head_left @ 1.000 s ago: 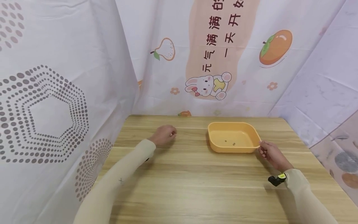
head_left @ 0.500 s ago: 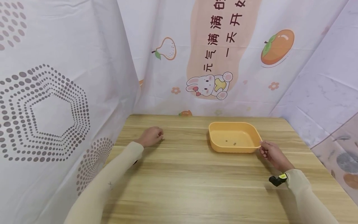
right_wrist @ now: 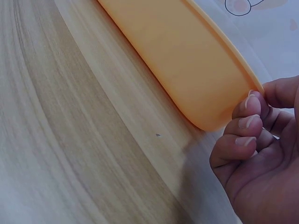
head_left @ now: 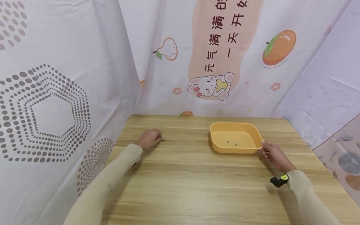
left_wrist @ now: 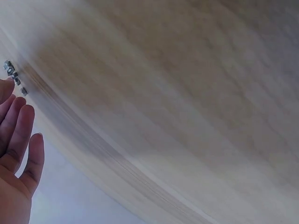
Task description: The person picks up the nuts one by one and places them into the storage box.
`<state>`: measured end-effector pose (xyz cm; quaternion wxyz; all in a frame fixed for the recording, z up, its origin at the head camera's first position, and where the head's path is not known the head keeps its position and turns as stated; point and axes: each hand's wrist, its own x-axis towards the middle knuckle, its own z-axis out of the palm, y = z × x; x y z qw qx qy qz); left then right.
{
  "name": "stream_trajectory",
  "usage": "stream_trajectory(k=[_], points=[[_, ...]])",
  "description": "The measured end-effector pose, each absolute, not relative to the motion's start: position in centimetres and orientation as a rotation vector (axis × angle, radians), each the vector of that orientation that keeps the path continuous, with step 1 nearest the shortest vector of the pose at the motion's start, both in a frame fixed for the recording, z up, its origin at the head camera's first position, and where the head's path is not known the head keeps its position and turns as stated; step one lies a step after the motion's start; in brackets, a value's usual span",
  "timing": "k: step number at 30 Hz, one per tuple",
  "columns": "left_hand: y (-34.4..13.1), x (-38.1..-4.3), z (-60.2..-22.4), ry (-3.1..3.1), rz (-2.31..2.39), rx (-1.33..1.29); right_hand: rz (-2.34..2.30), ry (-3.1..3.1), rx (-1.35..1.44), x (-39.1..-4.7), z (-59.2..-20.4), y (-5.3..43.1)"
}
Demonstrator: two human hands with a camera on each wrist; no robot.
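In the head view, my left hand (head_left: 149,138) is low over the left part of the table, fingertips right at a small cluster of metal nuts (head_left: 163,140). The left wrist view shows these shiny nuts (left_wrist: 17,80) just past the thumb and bent fingers; the index fingertip is mostly hidden. My right hand (head_left: 275,155) pinches the near right corner of a yellow-orange plastic tray (head_left: 236,150) by its rim. Thumb and forefinger meet at that rim in the right wrist view, the other fingers curled below. Inside the tray lie a few small nuts (head_left: 236,144).
The wood-grain table (head_left: 185,184) ends at a printed curtain (head_left: 157,93) behind the tray. Another patterned curtain (head_left: 112,93) hangs close along the left side, and a marbled one (head_left: 315,103) stands to the right.
My left hand has moved left and slightly toward me, down to the cluster of nuts, which has come into sight. The right hand and the tray have stayed in place.
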<state>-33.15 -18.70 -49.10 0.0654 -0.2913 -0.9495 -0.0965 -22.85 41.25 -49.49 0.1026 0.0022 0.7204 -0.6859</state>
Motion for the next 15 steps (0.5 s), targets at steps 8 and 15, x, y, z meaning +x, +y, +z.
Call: stream_trajectory(k=[8,15], points=[[-18.31,-33.28,-49.36,-2.895,-0.280,-0.860,-2.020,2.132,0.035,-22.84,-49.53,41.22],[-18.18,-33.44,-49.46,-2.905,-0.282,-0.832,-2.013,2.145,0.027,-22.76,-49.47,41.28]])
